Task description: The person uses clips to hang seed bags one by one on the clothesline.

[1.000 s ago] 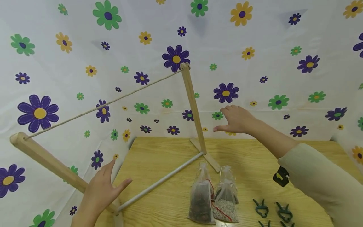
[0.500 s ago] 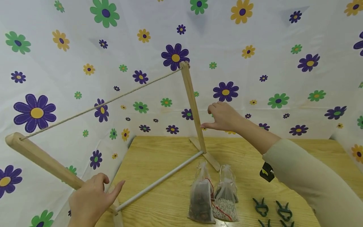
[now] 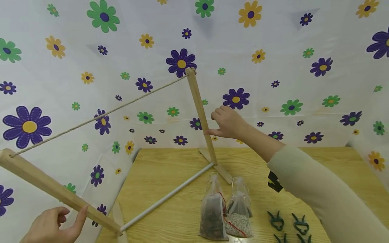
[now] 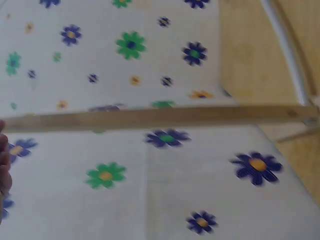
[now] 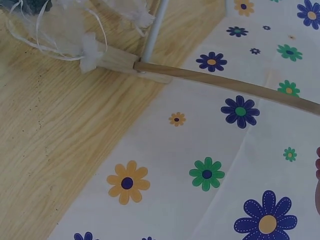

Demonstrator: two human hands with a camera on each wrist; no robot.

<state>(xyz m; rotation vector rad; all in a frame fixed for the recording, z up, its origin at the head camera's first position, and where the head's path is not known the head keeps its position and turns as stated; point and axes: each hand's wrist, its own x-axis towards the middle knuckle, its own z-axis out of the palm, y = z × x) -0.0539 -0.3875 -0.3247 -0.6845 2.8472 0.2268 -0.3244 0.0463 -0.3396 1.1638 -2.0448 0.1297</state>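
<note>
Flowered cloth (image 3: 273, 37) backs one wooden frame (image 3: 198, 101); two bags (image 3: 212, 216) and four green clips (image 3: 276, 220) lie right of it. Your left hand (image 3: 54, 225) and right hand (image 3: 228, 123) gape loosely beside its two posts (image 3: 60, 192), contact unclear.

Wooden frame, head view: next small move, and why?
Probably close the right hand around the far post: in the head view its thumb overlaps that post, but its fingers aren't wrapped round it. The left hand likewise sits by the near post, not gripping it.

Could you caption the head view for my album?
Left hand and right hand near a wooden frame, with sheer bags and dark green clips on the table.
</note>
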